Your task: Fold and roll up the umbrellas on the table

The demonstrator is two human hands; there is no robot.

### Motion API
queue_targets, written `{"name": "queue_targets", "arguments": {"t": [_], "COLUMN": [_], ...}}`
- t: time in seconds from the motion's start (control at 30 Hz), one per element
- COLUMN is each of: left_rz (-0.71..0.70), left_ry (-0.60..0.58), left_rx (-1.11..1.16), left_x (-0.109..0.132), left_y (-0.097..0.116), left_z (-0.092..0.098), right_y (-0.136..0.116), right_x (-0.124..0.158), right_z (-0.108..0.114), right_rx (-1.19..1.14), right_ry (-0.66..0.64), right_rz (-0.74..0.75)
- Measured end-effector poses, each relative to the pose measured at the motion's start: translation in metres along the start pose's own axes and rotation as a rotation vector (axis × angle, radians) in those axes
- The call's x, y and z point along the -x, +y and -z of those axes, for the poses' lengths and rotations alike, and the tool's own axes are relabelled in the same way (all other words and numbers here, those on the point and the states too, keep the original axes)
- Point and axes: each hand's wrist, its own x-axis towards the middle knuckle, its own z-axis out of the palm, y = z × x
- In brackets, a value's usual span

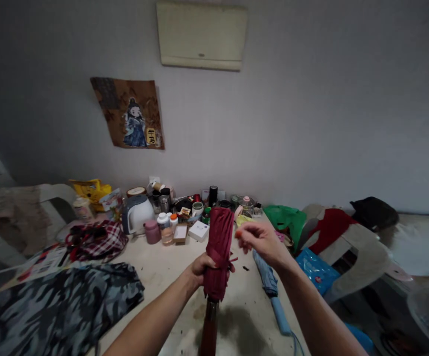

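My left hand (201, 267) is closed around the middle of a folded maroon umbrella (218, 237). It is held upright over the table, its brown handle (210, 329) pointing down toward me. A thin strap end sticks out at the canopy's right side. To the right of the canopy, apart from it, my right hand (261, 241) is raised with its fingers curled together. A small orange-red spot shows at its fingertips; whether it is a nail or a held thing I cannot tell. Below that hand, a folded light-blue umbrella (269, 282) lies on the table.
The cream table (162, 291) bears a camouflage cloth (62, 306) at left and a plaid bag (97, 241) behind it. A white kettle (139, 215), jars, bottles and small boxes line the back. Green (286, 217) and blue bags (316, 272) lie at right, beside chairs.
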Motion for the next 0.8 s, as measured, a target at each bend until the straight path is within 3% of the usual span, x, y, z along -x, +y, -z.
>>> {"name": "queue_targets", "arguments": {"t": [0.03,0.07,0.1,0.13,0.23,0.37,0.47,0.57,0.7,0.8], "left_rz": [0.024,0.045,0.058,0.074,0.122,0.128,0.236,0.32,0.324,0.33], "left_ry": [-0.084,-0.162,-0.219,-0.255,-0.271,-0.18,-0.161,-0.189,-0.255,-0.201], "left_rx": [0.092,0.176,0.231,0.248,0.199,0.15,0.153,0.169,0.155,0.153], "left_x": [0.001,0.001,-0.001,-0.003,-0.012,-0.017,-0.015,-0.012,-0.01,-0.01], "left_y": [-0.002,-0.005,-0.008,-0.012,-0.02,-0.022,-0.02,-0.019,-0.02,-0.023], "left_z": [0.004,0.006,0.007,0.007,0.003,-0.008,-0.016,-0.021,-0.022,-0.021], "right_y": [0.014,0.029,0.043,0.056,0.078,0.083,0.087,0.091,0.087,0.086], "right_x": [-0.001,-0.002,-0.003,-0.003,0.002,0.014,0.019,0.019,0.018,0.019], "right_z": [0.007,0.01,0.009,0.005,-0.014,-0.027,-0.025,-0.025,-0.03,-0.032], "right_rx": [-0.036,-0.084,-0.126,-0.182,-0.314,-0.306,-0.36,-0.474,-0.563,-0.577], "right_ry": [0.156,0.223,0.186,0.07,-0.169,-0.041,0.06,0.068,0.079,0.058], "right_rz": [-0.022,-0.067,-0.119,-0.162,-0.306,-0.3,-0.254,-0.212,-0.192,-0.193]}}
